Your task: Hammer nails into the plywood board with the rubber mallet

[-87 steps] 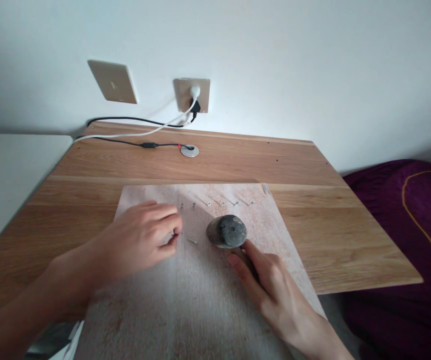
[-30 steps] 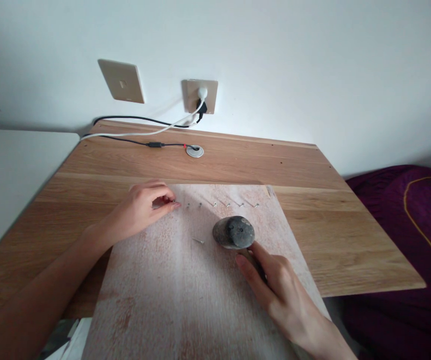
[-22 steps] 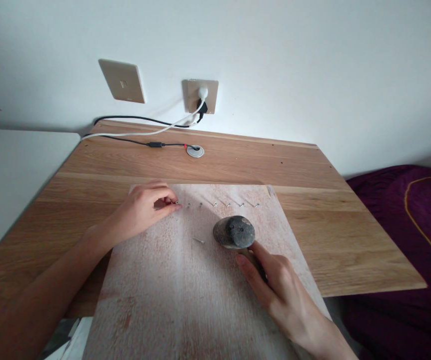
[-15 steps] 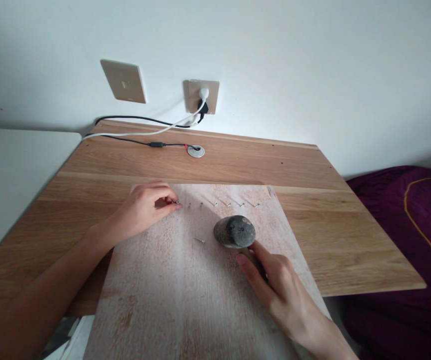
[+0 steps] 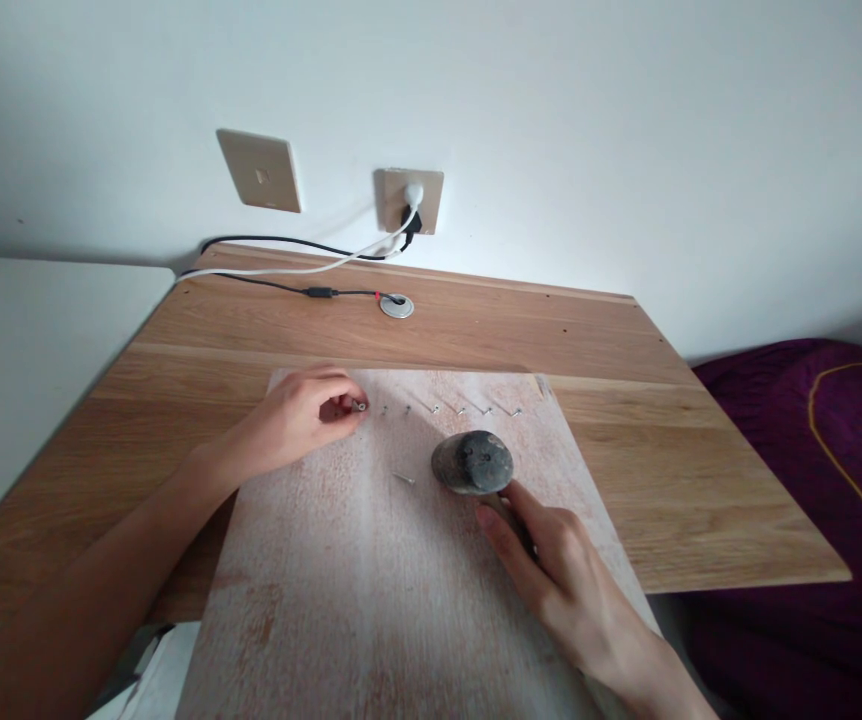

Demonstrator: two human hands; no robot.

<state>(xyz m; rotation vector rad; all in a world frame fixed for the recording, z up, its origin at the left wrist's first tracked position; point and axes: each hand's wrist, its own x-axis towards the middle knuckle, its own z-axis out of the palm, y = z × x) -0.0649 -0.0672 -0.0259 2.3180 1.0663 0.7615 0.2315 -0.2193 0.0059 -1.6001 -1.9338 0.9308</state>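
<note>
My left hand point(image 5: 311, 405) is at the far left part of the pale, worn board point(image 5: 326, 560), thumb and fingers pinched round a small metal screw point(image 5: 361, 407) whose head shows at the fingertips. To its right, several more screws point(image 5: 462, 411) stand in a row along the board's far edge; the two nearest my hand look lower. My right hand point(image 5: 551, 560) is wrapped round the handle of a mallet point(image 5: 472, 462) with a dark, worn, round head. The mallet head is over the board, nearer me than the row. One loose screw point(image 5: 404, 478) lies left of it.
Beneath the board is a wooden tabletop point(image 5: 701, 480). Cables point(image 5: 273, 270) run along its back to a wall socket point(image 5: 413, 200), by a round cable grommet point(image 5: 396, 305). A white surface point(image 5: 48, 360) adjoins at left; purple fabric point(image 5: 761, 430) lies at right.
The view has shifted slightly, moving the scene a little rightward. My left fingers have adjusted slightly round the screw, and its head shows more clearly. My right hand holds the mallet almost still.
</note>
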